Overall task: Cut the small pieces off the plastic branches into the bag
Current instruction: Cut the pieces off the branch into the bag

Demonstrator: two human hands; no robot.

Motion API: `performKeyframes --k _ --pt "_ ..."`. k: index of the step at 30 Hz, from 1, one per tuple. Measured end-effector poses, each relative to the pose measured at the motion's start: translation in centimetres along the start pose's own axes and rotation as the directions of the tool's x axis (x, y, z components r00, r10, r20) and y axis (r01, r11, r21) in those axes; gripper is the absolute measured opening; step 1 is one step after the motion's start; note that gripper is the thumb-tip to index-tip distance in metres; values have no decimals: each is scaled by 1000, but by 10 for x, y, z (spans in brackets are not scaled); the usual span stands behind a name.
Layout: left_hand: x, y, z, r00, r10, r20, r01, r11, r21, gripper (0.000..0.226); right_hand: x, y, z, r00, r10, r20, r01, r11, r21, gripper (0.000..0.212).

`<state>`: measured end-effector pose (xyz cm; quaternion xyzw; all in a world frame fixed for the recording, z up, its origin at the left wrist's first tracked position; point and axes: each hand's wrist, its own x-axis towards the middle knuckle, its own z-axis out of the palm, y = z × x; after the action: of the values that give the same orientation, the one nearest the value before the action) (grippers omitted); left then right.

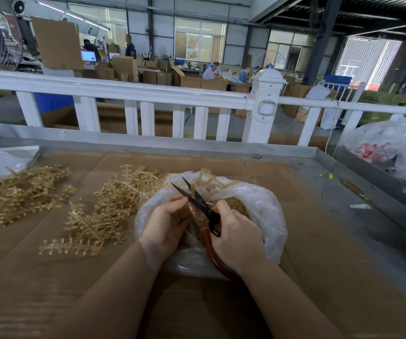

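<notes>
Sitting on brown cardboard (307,241), the clear plastic bag (265,204) lies in the middle of the table, with its mouth open wide. A low grey rim (197,145) runs along the far side of the table, and a white fence (148,94) stands just behind it. Bare cardboard lies near the arms and to the right of the bag. Two piles of yellow plastic branches (106,209) lie to the left, one pile touching the bag.

Both hands are over the bag's mouth. The left hand (167,223) has its fingers curled round one branch (193,189), holding it up. The right hand (236,238) grips the red handles of the scissors (204,209). The dark blades are apart, with the branch between them. Small cut bits (233,206) lie inside the bag.
</notes>
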<state>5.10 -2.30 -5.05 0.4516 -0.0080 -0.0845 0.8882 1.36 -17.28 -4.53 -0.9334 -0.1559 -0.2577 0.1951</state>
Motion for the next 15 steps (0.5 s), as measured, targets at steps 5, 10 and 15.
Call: performKeyframes --k 5,10,15 --pt "2 -2 4 992 13 -126 -7 999 49 16 -1 1 -5 997 54 59 -58 996 64 30" --pt "2 -7 1 992 58 -115 -51 997 64 21 -3 0 -6 988 102 115 -115 987 112 27" --pt "2 -6 -3 990 35 -140 -34 999 12 17 0 3 -9 978 115 172 -144 975 168 22"
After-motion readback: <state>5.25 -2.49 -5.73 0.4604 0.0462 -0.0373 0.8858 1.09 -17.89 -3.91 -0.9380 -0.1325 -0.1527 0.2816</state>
